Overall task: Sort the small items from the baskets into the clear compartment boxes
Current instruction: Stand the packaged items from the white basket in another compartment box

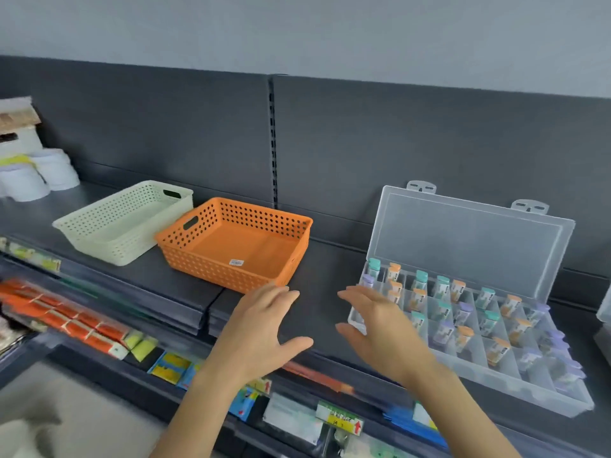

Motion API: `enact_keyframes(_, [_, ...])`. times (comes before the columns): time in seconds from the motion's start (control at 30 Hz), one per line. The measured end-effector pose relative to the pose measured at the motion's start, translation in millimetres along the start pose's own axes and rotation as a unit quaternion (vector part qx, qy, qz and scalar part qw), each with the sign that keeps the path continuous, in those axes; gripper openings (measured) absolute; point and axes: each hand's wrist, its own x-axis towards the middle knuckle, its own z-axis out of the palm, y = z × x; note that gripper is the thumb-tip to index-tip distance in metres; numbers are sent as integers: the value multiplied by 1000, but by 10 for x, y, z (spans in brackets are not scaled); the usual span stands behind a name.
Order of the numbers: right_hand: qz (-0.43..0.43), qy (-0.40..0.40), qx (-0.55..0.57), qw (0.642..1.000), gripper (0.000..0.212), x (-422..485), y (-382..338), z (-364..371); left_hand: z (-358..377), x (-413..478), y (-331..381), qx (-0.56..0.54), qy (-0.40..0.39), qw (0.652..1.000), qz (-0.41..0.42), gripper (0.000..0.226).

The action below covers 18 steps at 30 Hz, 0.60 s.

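The fingers (pixel 284 297) of the left hand (pixel 261 332) are spread and hold nothing; the tips hang just before the near wall of the orange perforated plastic basket (pixel 236 244), apart from it as far as I can tell. The fingers (pixel 355 294) of the right hand (pixel 380 332) are likewise splayed and empty, the palm turned inward, over the left near corner of the clear plastic compartment box (pixel 496 388); whether they touch its rim I cannot tell.

With both palms open and facing each other over the bare strip of dark grey shelf (pixel 324 292) between basket and box, the hands seem to be between steps, not carrying.

The orange basket shows only a small white sticker on its floor, and the cream perforated plastic basket (pixel 122 223) beside it to the left looks empty too. The task's small items, little vials with teal, orange and purple caps (pixel 458 287), stand or lean in the box's compartments, one or two to a cell. Its clear lid (pixel 469 242) leans back against the shelf's dark back panel, which keeps the cells open to reach. Judging by the empty baskets, this box's sorting is near done.
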Motion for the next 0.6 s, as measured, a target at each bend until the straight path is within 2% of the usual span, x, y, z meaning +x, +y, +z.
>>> enact_keyframes(0.23, [-43, 7, 22, 999, 50, 487, -1006, 394, -540, -495, -968, 24, 16, 999, -31, 78])
enact_keyframes(0.4, [-50, -17, 38, 998, 45, 787, -1574, 643, -840, -800, -1534, 15, 24, 997, -67, 78])
enact_keyframes(0.6, [-91, -20, 43, 995, 54, 1255, -2058, 877, -1075, -952, -2055, -6, 36, 994, -103, 82])
